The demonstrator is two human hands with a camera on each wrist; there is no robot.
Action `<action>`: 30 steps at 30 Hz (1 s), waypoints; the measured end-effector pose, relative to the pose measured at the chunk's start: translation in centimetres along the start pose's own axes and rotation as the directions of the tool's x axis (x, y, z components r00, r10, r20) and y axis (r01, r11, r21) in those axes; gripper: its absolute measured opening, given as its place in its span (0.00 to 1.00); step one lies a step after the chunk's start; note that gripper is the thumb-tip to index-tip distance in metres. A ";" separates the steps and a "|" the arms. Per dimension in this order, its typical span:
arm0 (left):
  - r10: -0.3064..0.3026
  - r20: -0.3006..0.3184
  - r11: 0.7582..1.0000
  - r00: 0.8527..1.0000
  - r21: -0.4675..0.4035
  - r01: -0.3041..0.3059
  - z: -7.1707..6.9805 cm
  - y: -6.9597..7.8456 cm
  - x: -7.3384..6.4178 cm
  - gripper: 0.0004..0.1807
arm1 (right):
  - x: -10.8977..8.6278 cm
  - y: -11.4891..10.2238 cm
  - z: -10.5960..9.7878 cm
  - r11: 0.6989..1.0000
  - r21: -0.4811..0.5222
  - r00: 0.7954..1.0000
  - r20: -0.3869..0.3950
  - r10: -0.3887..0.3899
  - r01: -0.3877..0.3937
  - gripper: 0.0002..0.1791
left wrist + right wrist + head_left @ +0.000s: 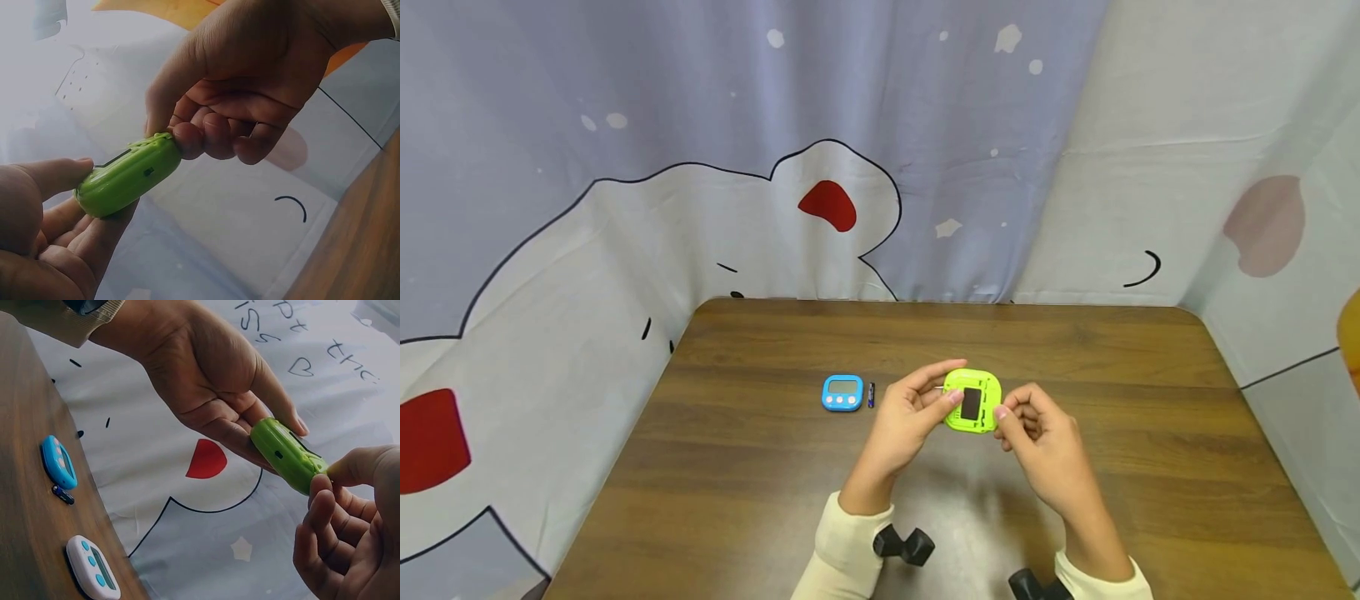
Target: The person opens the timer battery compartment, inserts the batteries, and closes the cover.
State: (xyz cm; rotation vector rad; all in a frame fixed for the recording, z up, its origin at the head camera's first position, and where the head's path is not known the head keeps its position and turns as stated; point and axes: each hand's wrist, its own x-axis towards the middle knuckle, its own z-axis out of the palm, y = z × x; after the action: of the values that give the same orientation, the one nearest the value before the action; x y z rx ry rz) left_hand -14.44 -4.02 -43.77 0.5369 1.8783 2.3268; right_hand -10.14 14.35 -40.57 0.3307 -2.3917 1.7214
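Observation:
A lime-green digital timer [955, 421] is held up above the table with its back turned up, showing a dark rectangle. My left hand [898, 421] holds it by the left side, thumb on the back and fingers beneath. At the opposite edge, the thumb and forefinger of my right hand [1052, 454] pinch the timer's corner. Its remaining fingers are curled. The left wrist view shows the green timer [128, 178] edge-on between both hands. Whether a battery lies inside cannot be made out.
A blue timer [842, 393] lies on the wooden table [737, 475], left of the hands. Beside it is a small dark-blue battery [871, 395]. A white timer with blue buttons [92, 567] shows in the right wrist view. Printed curtains [970, 150] hang behind the table.

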 end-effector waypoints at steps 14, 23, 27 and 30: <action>0.008 -0.001 1.000 1.000 -0.003 -0.008 0.0 0.1 0.0 0.21 | 0.2 -0.6 -0.2 0.996 0.041 0.997 -0.006 -0.078 0.078 0.05; 0.011 0.031 1.000 0.999 -0.029 -0.010 0.0 0.1 -0.1 0.22 | 0.3 2.9 -0.4 0.981 0.154 0.993 -0.016 -0.118 0.119 0.11; 0.006 0.033 1.000 0.999 -0.025 -0.005 0.0 0.0 0.0 0.20 | 0.4 3.1 -0.7 0.975 0.190 0.992 0.021 -0.126 0.119 0.10; 0.006 0.036 1.000 0.999 -0.023 -0.005 0.1 0.0 0.0 0.20 | 0.6 3.2 -0.9 0.972 0.205 0.991 0.045 -0.126 0.115 0.10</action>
State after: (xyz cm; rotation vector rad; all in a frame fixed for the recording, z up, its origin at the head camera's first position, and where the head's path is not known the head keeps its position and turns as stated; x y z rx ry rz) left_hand -14.38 -3.98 -43.75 0.5779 1.8344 2.3235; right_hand -11.58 16.16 -43.06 0.5500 -2.1867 1.9262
